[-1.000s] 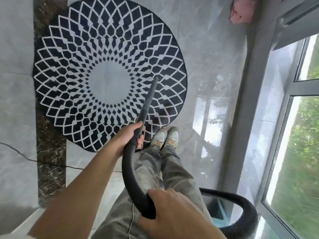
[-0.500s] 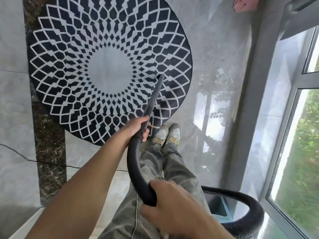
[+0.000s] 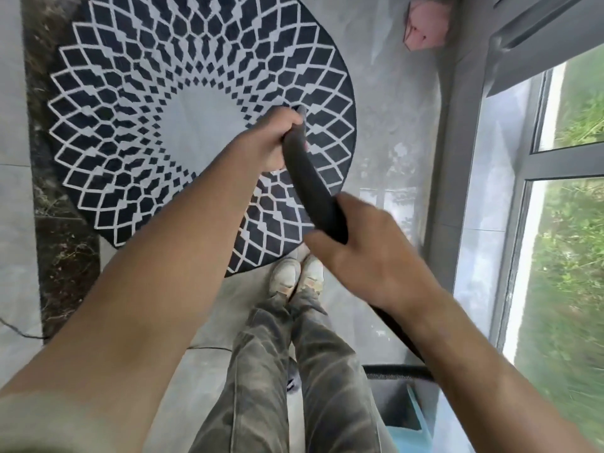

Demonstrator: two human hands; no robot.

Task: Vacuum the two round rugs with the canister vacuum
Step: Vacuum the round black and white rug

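A round black rug (image 3: 130,142) with a white diamond lattice and a pale grey centre lies on the grey tile floor ahead of my feet. My left hand (image 3: 273,138) grips the black vacuum wand (image 3: 310,181) near its front end, above the rug's right half. My right hand (image 3: 369,250) grips the same wand lower down, where it bends back toward me. The ribbed black hose (image 3: 397,371) runs behind my right forearm to the canister (image 3: 408,413), grey and teal, at my right foot. Only one rug shows. The wand's tip is hidden behind my left hand.
A dark brown marble strip (image 3: 62,256) crosses the floor at the left, under the rug's edge. A thin black cable (image 3: 19,330) lies on the tiles at lower left. A tall window (image 3: 555,223) lines the right side. Something pink (image 3: 425,27) sits by the far wall.
Both hands have risen and pushed forward along the wand. The wand now points steeply down over the rug and hides its tip. The view has moved closer to the rug.
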